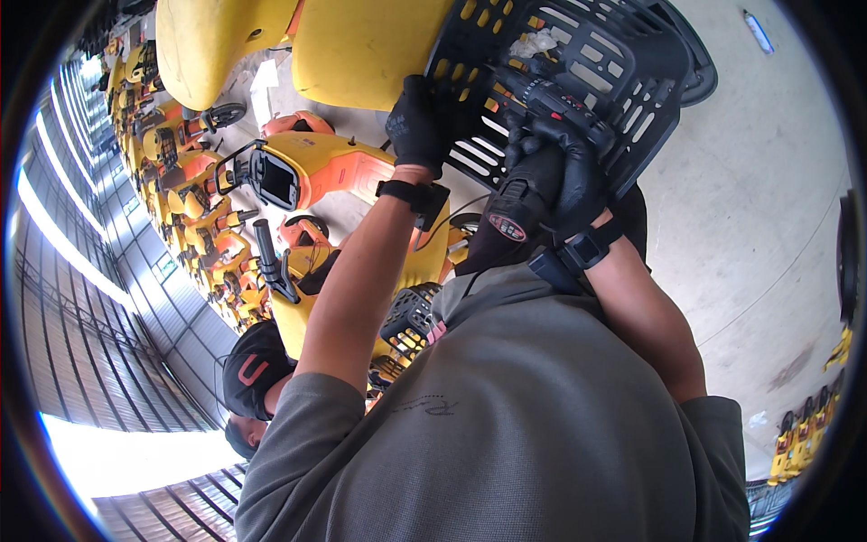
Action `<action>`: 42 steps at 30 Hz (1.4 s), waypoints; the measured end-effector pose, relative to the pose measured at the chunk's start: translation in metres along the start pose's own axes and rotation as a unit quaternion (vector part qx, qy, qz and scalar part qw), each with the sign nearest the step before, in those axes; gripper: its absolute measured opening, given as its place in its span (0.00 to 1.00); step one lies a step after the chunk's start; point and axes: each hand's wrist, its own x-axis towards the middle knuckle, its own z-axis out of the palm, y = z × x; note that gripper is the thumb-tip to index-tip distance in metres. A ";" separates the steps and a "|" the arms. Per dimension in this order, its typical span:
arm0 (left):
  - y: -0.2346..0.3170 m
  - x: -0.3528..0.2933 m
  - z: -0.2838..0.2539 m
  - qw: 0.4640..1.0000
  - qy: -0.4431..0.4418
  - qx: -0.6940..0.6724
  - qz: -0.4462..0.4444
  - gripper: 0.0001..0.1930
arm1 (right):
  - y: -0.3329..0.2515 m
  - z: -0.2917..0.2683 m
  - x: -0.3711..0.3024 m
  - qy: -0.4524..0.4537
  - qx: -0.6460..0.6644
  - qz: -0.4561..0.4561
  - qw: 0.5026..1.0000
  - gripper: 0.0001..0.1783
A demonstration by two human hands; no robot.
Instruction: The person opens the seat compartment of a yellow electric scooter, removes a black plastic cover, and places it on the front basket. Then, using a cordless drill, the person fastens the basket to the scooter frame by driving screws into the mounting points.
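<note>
- Right hand point(582, 176), two o'clock: closed around a cordless drill point(549, 98), one o'clock; it looked dense, rigid, best held as gripped.
- Left hand point(418, 122), twelve o'clock: lay at the slotted black basket point(646, 54), one o'clock; finger closure could not be told.
- Basket: probably light, stiff.

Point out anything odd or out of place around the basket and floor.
Crumpled whitish wrapping appears to lie in the black basket, like litter. A blue-and-white object, too small to identify, lies by itself on the pale floor, as if dropped. Lower down, a brownish stain marks that floor.
</note>
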 end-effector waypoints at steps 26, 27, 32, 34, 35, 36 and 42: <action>0.002 0.001 0.000 1.000 -0.003 0.006 0.000 0.17 | -0.009 -0.008 0.003 -0.047 0.036 0.001 0.998 0.19; 0.003 0.001 0.000 1.000 -0.005 0.006 -0.002 0.16 | -0.009 -0.008 0.003 -0.056 0.043 0.008 0.998 0.19; 0.003 0.002 0.000 1.000 -0.017 -0.003 -0.015 0.16 | -0.010 -0.009 0.004 -0.040 0.020 0.004 0.999 0.19; 0.003 0.003 0.000 1.000 -0.013 -0.007 -0.012 0.16 | -0.010 -0.010 0.004 -0.037 0.019 0.002 0.999 0.19; 0.003 0.003 0.001 1.000 -0.012 -0.008 -0.014 0.16 | -0.010 -0.010 0.004 -0.030 0.019 0.001 0.999 0.19; 0.003 0.003 0.001 1.000 -0.010 0.001 -0.013 0.16 | -0.011 -0.010 0.004 -0.035 0.015 -0.003 0.999 0.19; -0.001 0.002 0.004 0.999 -0.005 0.031 -0.009 0.20 | -0.015 -0.009 0.002 -0.005 -0.062 0.002 0.998 0.13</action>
